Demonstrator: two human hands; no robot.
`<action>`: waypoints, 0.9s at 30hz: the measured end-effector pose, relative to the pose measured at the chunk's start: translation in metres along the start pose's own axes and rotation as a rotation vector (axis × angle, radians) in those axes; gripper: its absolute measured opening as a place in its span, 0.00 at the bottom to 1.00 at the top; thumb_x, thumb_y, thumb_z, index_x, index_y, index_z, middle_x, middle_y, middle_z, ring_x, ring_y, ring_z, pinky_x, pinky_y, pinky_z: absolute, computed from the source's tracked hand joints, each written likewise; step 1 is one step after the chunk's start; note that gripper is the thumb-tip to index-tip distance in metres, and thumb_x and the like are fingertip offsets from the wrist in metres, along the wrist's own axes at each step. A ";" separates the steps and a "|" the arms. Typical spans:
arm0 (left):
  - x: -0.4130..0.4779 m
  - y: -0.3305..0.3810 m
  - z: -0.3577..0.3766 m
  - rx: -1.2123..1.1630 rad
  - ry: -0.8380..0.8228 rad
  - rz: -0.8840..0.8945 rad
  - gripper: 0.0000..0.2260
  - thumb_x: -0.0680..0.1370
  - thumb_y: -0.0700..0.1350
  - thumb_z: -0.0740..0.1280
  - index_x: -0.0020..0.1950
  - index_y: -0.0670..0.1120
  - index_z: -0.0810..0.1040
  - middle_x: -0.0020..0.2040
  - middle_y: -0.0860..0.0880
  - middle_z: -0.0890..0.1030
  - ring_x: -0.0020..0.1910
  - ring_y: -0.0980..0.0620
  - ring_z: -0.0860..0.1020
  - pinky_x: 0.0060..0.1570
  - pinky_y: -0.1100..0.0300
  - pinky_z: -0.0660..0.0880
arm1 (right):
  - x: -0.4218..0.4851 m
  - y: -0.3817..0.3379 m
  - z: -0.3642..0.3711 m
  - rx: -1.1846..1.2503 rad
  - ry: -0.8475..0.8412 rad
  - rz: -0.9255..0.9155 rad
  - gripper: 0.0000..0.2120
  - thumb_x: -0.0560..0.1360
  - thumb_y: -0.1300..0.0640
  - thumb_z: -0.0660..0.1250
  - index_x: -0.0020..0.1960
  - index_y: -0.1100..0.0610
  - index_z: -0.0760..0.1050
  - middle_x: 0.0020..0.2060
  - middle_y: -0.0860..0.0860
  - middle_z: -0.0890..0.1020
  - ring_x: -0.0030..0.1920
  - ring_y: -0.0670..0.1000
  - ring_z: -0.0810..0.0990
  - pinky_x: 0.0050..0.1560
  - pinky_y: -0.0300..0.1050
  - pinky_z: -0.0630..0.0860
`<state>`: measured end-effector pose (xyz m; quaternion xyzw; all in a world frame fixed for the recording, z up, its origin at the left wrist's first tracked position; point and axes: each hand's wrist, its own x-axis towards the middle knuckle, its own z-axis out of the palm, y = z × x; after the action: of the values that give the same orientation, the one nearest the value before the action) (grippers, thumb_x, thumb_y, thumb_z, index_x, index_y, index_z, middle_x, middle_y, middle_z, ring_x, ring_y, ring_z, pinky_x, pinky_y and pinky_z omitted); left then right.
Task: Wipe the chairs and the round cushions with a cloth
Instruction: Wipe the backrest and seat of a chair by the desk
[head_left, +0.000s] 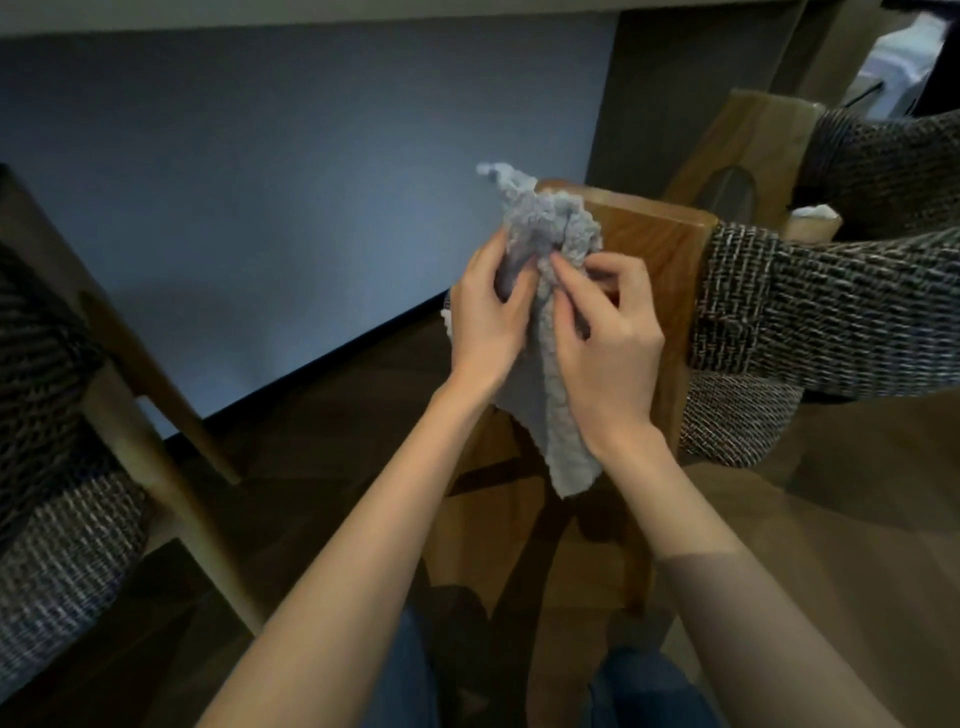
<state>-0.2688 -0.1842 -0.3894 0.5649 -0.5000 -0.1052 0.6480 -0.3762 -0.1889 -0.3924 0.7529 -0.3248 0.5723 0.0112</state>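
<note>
A fluffy grey-blue cloth (548, 228) is bunched between both hands, one end hanging down past my wrists. My left hand (483, 322) grips its left side. My right hand (605, 338) pinches its folds from the right. The cloth is held just in front of the wooden armrest post (660, 249) of a chair whose black-and-white woven upholstery (831, 306) runs off to the right. Another chair with the same weave (57, 561) and pale wooden legs (156, 467) stands at the left edge.
A blue-grey wall panel (311, 182) under a white ledge fills the background. A dark wooden floor (322, 415) lies between the two chairs. Another wooden chair frame (753, 135) stands behind the right one. My knees in blue jeans (649, 691) are at the bottom.
</note>
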 end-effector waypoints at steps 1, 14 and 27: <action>-0.003 -0.011 -0.003 0.002 -0.009 -0.006 0.12 0.79 0.42 0.64 0.63 0.45 0.76 0.57 0.52 0.80 0.57 0.59 0.77 0.56 0.67 0.74 | -0.006 0.002 0.007 -0.001 -0.019 -0.001 0.13 0.75 0.66 0.67 0.59 0.62 0.80 0.51 0.60 0.78 0.49 0.52 0.78 0.51 0.34 0.72; 0.004 -0.042 -0.024 -0.039 -0.082 0.083 0.14 0.77 0.47 0.68 0.62 0.43 0.79 0.55 0.52 0.82 0.56 0.61 0.78 0.54 0.69 0.73 | -0.046 0.005 0.059 0.198 0.299 0.323 0.11 0.74 0.68 0.68 0.55 0.58 0.80 0.45 0.54 0.77 0.42 0.38 0.74 0.40 0.35 0.73; -0.049 -0.128 -0.028 0.071 0.012 -0.177 0.10 0.75 0.40 0.70 0.56 0.41 0.82 0.51 0.46 0.82 0.51 0.57 0.79 0.51 0.63 0.77 | -0.103 0.026 0.096 0.212 0.123 0.378 0.06 0.74 0.66 0.68 0.50 0.68 0.76 0.49 0.56 0.75 0.53 0.48 0.76 0.54 0.47 0.78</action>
<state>-0.2159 -0.1755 -0.5182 0.6302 -0.4476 -0.1408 0.6187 -0.3208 -0.1980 -0.5238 0.6395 -0.3966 0.6399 -0.1557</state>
